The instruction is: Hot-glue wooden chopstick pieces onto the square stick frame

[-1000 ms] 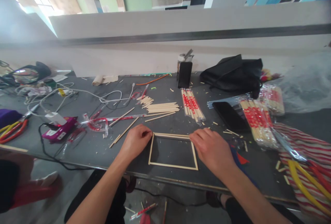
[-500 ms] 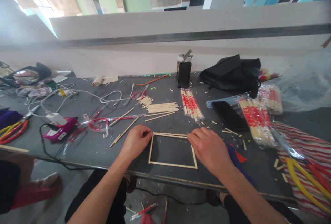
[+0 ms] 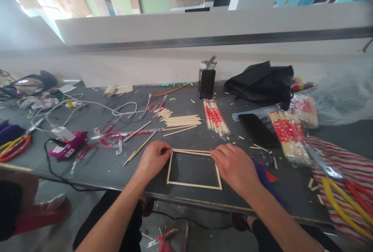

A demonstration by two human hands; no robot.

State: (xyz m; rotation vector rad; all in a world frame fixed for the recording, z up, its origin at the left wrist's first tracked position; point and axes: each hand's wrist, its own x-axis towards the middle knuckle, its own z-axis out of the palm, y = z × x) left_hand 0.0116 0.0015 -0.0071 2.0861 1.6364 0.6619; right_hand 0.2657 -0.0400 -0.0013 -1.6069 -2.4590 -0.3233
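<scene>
A four-sided frame of thin wooden sticks [image 3: 194, 186] lies at the table's near edge. Along its far side runs a second wooden stick [image 3: 192, 152], at a slight angle to the frame's own stick. My left hand [image 3: 155, 157] pinches the far left corner, thumb and forefinger together. At the far right corner, my right hand [image 3: 233, 164] has its fingers closed over the stick ends, hiding that joint. Beyond the hands lie a row of wooden sticks [image 3: 183, 120] and a heap of short cut pieces [image 3: 164, 114].
Wrapped chopsticks [image 3: 215, 118] lie behind the frame, near an upright phone [image 3: 207, 84]. To the right are a flat phone [image 3: 258, 129], a chopstick pack [image 3: 288, 137] and yellow-and-red-handled scissors [image 3: 344, 201]. Leftward sit a purple power strip [image 3: 68, 146] and white cables [image 3: 125, 112].
</scene>
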